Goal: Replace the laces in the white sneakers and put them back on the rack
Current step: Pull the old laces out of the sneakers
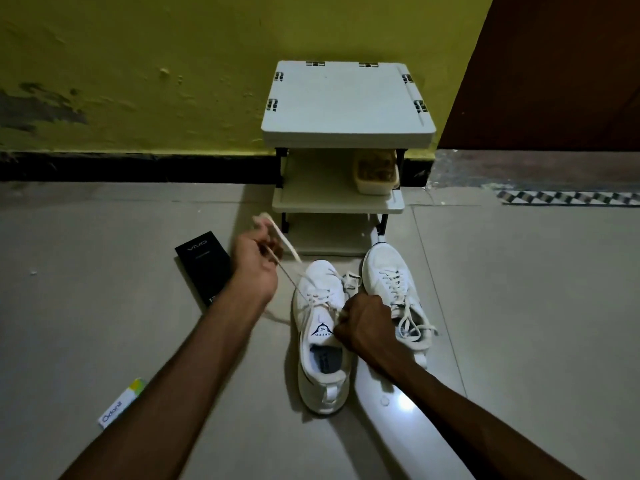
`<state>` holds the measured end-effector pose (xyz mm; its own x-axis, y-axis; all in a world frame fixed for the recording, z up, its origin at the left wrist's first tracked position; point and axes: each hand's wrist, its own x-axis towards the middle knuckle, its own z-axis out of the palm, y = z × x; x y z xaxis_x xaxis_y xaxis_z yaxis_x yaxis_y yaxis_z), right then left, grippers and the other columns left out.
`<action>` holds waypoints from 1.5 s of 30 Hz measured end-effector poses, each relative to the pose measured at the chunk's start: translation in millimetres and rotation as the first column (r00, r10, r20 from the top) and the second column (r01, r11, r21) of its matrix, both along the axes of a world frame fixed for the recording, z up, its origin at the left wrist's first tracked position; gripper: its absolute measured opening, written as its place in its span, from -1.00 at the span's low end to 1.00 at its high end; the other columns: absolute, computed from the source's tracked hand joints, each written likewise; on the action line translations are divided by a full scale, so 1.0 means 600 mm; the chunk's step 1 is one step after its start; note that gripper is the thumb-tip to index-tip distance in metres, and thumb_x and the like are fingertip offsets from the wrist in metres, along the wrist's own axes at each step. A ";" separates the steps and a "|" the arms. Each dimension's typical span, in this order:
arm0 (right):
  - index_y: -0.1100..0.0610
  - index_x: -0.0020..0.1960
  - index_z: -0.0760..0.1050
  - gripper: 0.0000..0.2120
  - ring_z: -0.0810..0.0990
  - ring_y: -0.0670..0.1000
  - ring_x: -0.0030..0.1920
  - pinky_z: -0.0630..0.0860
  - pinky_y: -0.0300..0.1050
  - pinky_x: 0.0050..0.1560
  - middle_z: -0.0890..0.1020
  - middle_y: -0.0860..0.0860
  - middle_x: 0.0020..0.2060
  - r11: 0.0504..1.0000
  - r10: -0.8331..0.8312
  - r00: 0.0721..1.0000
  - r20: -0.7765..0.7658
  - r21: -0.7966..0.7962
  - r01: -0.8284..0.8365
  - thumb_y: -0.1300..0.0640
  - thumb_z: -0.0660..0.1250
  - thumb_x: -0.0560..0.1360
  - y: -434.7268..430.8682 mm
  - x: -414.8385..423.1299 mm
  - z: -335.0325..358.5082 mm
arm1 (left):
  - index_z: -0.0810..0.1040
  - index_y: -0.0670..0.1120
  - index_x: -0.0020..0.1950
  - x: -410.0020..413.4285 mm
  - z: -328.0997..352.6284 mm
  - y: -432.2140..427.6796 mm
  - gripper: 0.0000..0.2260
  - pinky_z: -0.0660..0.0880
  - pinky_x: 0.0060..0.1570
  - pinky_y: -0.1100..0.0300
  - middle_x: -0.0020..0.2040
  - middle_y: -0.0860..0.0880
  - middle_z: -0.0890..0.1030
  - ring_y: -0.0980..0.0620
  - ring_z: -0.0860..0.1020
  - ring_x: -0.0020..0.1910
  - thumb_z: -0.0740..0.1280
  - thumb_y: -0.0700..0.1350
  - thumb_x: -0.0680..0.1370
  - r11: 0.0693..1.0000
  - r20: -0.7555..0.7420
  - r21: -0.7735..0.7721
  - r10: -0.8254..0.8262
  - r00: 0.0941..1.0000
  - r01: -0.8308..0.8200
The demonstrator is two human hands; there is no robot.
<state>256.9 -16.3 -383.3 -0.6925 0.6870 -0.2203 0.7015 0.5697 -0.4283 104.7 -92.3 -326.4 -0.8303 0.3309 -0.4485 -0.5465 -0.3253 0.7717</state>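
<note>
Pulling lace (291,281) taut up-left with left hand (254,261) pinching it, right hand (363,327) clenched on it at the eyelets to pin the sneaker (322,386) down

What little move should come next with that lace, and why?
Probably the left hand draws the lace farther out: it runs taut from the left sneaker to that hand, while the right hand grips the lace at the tongue.
</note>
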 end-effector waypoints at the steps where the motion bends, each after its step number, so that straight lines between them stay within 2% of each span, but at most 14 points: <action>1: 0.12 -0.32 0.39 -0.80 0.54 0.08 -0.30 0.34 -0.19 -0.33 0.35 -0.04 -0.48 1.000 0.002 1.000 0.003 -0.001 -0.002 0.15 0.40 0.35 -0.001 0.001 0.001 | 0.56 -0.09 -0.18 -0.017 0.007 -0.006 -0.79 0.47 -0.07 0.14 -0.27 -0.02 0.57 0.06 0.50 -0.24 0.22 -0.23 0.60 0.990 0.137 0.130 0.031 0.990 -0.049; 4: 0.12 -0.31 0.40 -0.80 0.54 0.05 -0.28 0.33 -0.20 -0.32 0.39 -0.03 -0.44 1.000 0.009 1.000 -0.002 -0.010 -0.009 0.13 0.42 0.36 -0.002 0.003 0.003 | 0.58 -0.12 -0.12 -0.024 -0.006 -0.021 -0.79 0.46 -0.34 0.28 -0.34 0.02 0.53 0.16 0.46 -0.43 0.19 -0.19 0.63 0.987 0.153 0.136 -0.106 0.983 0.086; 7: 0.14 -0.31 0.38 -0.79 0.56 0.09 -0.26 0.29 -0.24 -0.38 0.46 0.02 -0.40 1.000 0.007 1.000 -0.003 -0.005 -0.007 0.13 0.41 0.37 0.001 0.005 0.002 | 0.60 -0.13 -0.01 -0.001 -0.046 -0.021 -0.82 0.31 -0.56 0.34 -0.36 0.03 0.49 0.18 0.35 -0.57 0.20 -0.18 0.64 0.903 -0.002 -0.190 -0.393 0.920 0.385; 9: 0.11 -0.38 0.28 -0.69 0.47 0.04 -0.33 0.19 -0.25 -0.47 0.35 -0.04 -0.47 1.000 0.007 1.000 -0.015 -0.014 -0.007 0.15 0.41 0.34 0.001 0.005 0.001 | 0.61 -0.15 -0.06 -0.002 -0.066 -0.024 -0.85 0.43 -0.39 0.21 -0.32 -0.07 0.55 0.03 0.48 -0.47 0.24 -0.23 0.60 0.747 -0.121 -0.518 -0.547 0.828 0.417; 12: 0.14 -0.33 0.37 -0.79 0.45 0.03 -0.35 0.30 -0.24 -0.35 0.32 -0.05 -0.49 1.000 0.016 1.000 -0.014 -0.014 -0.016 0.15 0.41 0.32 -0.002 0.005 0.003 | 0.61 -0.15 -0.04 -0.004 -0.082 -0.038 -0.82 0.41 -0.09 0.14 -0.07 -0.10 0.63 -0.09 0.59 -0.05 0.27 -0.08 0.59 0.284 -0.137 -0.931 -0.853 0.504 0.229; 14: 0.14 -0.29 0.40 -0.83 0.43 0.03 -0.35 0.30 -0.23 -0.32 0.33 -0.04 -0.47 1.000 0.017 1.000 -0.015 -0.010 -0.018 0.15 0.39 0.33 -0.001 0.005 0.003 | 0.56 -0.16 0.02 0.006 -0.081 -0.045 -0.70 0.44 0.00 0.12 0.12 -0.17 0.57 -0.15 0.55 0.11 0.27 0.08 0.59 0.055 -0.025 -0.996 -0.940 0.340 0.077; 16: 0.13 -0.30 0.39 -0.82 0.46 0.03 -0.32 0.26 -0.22 -0.35 0.34 -0.04 -0.46 0.999 0.033 0.998 -0.044 -0.001 -0.033 0.13 0.38 0.36 0.001 0.006 0.005 | 0.50 -0.16 0.21 0.029 -0.069 -0.047 -0.56 0.46 0.14 0.02 0.29 -0.19 0.39 -0.20 0.46 0.22 0.27 0.19 0.57 -0.034 0.006 -0.995 -0.953 0.302 -0.089; 22: 0.21 -0.09 0.58 -0.81 0.63 0.17 -0.07 0.23 -0.20 -0.21 0.66 0.19 -0.12 0.987 0.138 0.986 -0.091 0.094 -0.129 0.07 0.34 0.49 0.002 0.004 0.012 | 0.17 -0.10 0.38 0.096 -0.075 -0.039 -0.35 0.44 -0.02 0.02 0.29 -0.14 0.36 -0.20 0.51 0.18 0.38 0.18 0.49 0.037 -0.096 -0.984 -0.932 0.349 -0.173; 26: 0.19 -0.20 0.55 -0.84 0.64 0.17 -0.15 0.35 -0.17 -0.25 0.65 0.19 -0.20 0.988 0.141 0.989 -0.048 0.077 -0.137 0.09 0.33 0.46 0.007 0.002 -0.004 | 0.24 -0.11 0.26 0.100 -0.104 -0.037 -0.57 0.44 -0.10 0.05 0.09 -0.16 0.59 -0.21 0.58 0.03 0.35 0.00 0.51 0.188 -0.204 -0.979 -0.894 0.399 -0.081; 28: 0.19 -0.23 0.52 -0.85 0.60 0.17 -0.20 0.35 -0.16 -0.28 0.61 0.19 -0.25 0.992 0.123 0.991 -0.056 0.044 -0.121 0.12 0.36 0.43 0.011 0.005 -0.009 | 0.29 -0.10 0.17 0.085 -0.114 -0.045 -0.67 0.46 -0.11 0.07 -0.03 -0.13 0.61 -0.20 0.58 -0.03 0.35 -0.09 0.50 0.310 -0.266 -0.951 -0.814 0.517 0.000; 32: 0.16 -0.34 0.39 -0.76 0.54 0.16 -0.28 0.18 -0.16 -0.43 0.45 0.09 -0.40 0.996 0.018 0.995 -0.100 -0.082 -0.026 0.12 0.41 0.38 0.027 0.010 -0.028 | 0.33 -0.02 0.00 0.056 -0.127 -0.067 -0.70 0.55 -0.03 -0.03 -0.19 -0.03 0.59 -0.14 0.60 -0.09 0.44 -0.15 0.44 0.492 -0.124 -0.826 -0.636 0.761 0.277; 35: 0.12 -0.32 0.39 -0.77 0.58 0.12 -0.24 0.26 -0.21 -0.42 0.51 0.06 -0.32 0.995 0.028 0.998 -0.048 -0.099 -0.033 0.12 0.42 0.38 0.031 0.002 -0.024 | 0.31 0.00 0.00 0.060 -0.131 -0.068 -0.68 0.54 -0.06 -0.01 -0.16 -0.07 0.64 -0.11 0.61 -0.13 0.44 -0.16 0.44 0.483 -0.213 -0.845 -0.698 0.684 0.230; 39: 0.07 -0.02 0.57 -0.75 0.62 0.09 -0.09 0.55 -0.10 -0.12 0.62 0.02 -0.11 0.961 0.188 0.982 -0.010 0.208 -0.181 -0.06 0.42 0.40 0.021 -0.018 0.001 | 0.32 0.00 0.14 0.071 -0.123 -0.060 -0.63 0.45 -0.14 0.18 -0.13 -0.02 0.64 -0.02 0.58 -0.13 0.43 -0.10 0.46 0.423 -0.300 -0.899 -0.782 0.547 0.111; 45: 0.07 0.06 0.63 -0.78 0.53 0.12 0.05 0.35 -0.08 -0.10 0.60 0.08 -0.02 0.759 0.537 0.837 0.106 0.371 -0.535 -0.01 0.31 0.54 0.022 -0.067 0.006 | 0.38 0.02 0.18 0.063 -0.115 -0.060 -0.60 0.52 -0.09 0.15 -0.18 0.03 0.63 0.02 0.60 -0.16 0.45 -0.11 0.43 0.361 -0.257 -0.923 -0.834 0.489 0.131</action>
<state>216.8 -2.9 -379.4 -0.9728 0.2307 -0.0219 0.2317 0.9667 -0.1090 142.6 -128.5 -395.6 -0.7495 0.6243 -0.2203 0.3557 0.6604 0.6613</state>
